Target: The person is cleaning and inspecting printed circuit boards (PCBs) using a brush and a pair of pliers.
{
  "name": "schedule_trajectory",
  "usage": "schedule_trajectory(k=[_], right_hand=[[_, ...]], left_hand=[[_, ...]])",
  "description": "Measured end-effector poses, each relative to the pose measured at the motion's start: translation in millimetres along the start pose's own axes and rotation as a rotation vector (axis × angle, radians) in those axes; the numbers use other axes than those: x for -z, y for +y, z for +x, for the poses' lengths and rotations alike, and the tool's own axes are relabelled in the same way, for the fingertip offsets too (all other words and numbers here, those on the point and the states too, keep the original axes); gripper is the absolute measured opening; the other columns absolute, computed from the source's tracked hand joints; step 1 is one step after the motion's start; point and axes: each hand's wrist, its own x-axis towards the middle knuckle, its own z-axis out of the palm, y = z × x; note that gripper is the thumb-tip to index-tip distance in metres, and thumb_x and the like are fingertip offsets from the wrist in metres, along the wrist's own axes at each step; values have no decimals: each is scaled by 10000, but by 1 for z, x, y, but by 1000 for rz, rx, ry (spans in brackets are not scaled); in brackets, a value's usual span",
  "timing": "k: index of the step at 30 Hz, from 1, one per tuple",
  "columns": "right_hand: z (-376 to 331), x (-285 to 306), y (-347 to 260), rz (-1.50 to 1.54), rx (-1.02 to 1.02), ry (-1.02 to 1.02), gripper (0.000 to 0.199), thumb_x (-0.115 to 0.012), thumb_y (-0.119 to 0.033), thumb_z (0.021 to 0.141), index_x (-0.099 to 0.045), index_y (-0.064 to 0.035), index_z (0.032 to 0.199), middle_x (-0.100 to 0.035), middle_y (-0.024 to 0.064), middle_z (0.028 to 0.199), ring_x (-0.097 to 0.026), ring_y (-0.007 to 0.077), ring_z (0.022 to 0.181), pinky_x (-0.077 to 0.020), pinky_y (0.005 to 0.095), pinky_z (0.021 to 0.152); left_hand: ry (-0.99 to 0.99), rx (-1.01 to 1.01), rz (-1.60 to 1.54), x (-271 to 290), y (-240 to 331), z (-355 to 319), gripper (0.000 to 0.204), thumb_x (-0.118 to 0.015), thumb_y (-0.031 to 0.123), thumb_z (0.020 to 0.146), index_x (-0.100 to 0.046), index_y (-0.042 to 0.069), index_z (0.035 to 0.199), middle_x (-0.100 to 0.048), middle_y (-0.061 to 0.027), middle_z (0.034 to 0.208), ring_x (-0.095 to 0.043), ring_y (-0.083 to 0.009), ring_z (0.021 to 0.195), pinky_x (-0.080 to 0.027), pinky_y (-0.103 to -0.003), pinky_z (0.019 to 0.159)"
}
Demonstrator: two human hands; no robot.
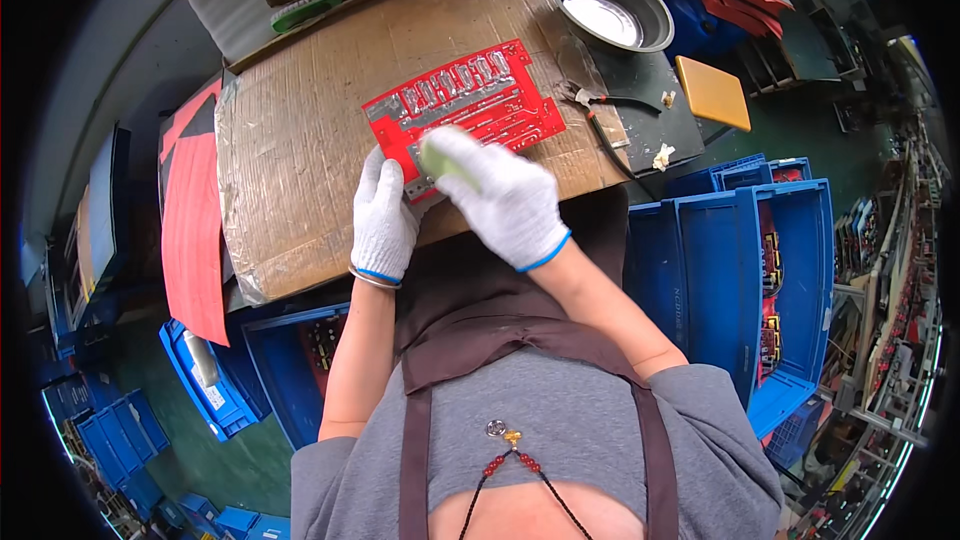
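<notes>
Head view: red rectangular circuit board (465, 103) lies flat on brown cardboard sheet (320, 130). Left hand (382, 218) (white knit glove) presses its near corner, fingers flat. Right hand (505, 198) closes around pale green pad (447, 157), touching the board.

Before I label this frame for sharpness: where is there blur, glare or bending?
Head view: the right hand is motion-smeared at its fingertips; the steel bowl shows bright glare inside; the red circuit board stays sharp; the blue bins curve toward the dark fisheye rim.
</notes>
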Motion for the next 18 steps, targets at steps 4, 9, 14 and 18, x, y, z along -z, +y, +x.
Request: schedule_trajectory(k=[4,9,14,18], right_hand=[[22,59,81,66,-344,288,446,-762,-94,935,-649,-73,1366,-759,176,1190,-763,262,1073,-599,355,925],[-3,10,27,129,-146,137,497,-795,-108,892,-662,-137,1370,-749,166,1195,-759,302,1048,-601,361,903],[7,14,24,150,-71,35,501,-814,-99,881,-665,-115,1360,-746,168,1172,-761,290,1043,-593,357,888],[20,60,92,58,-262,257,491,-796,-69,900,-643,-58,1366,-768,148,1189,-765,221,1010,-603,342,902]], left_hand=[[9,44,-52,-21,17,-9,436,-410,210,1143,-379,31,1540,-606,-154,1399,-674,-310,1208,-603,-531,977],[0,46,-57,-17,14,-7,445,-414,220,1141,-376,32,1543,-597,-165,1417,-671,-318,1211,-603,-538,974],[34,52,-74,-15,13,-8,442,-428,209,1136,-390,15,1531,-591,-181,1419,-675,-317,1209,-606,-533,972],[12,32,-82,-23,18,-6,443,-442,222,1136,-404,11,1523,-597,-174,1408,-681,-309,1202,-615,-522,955]])
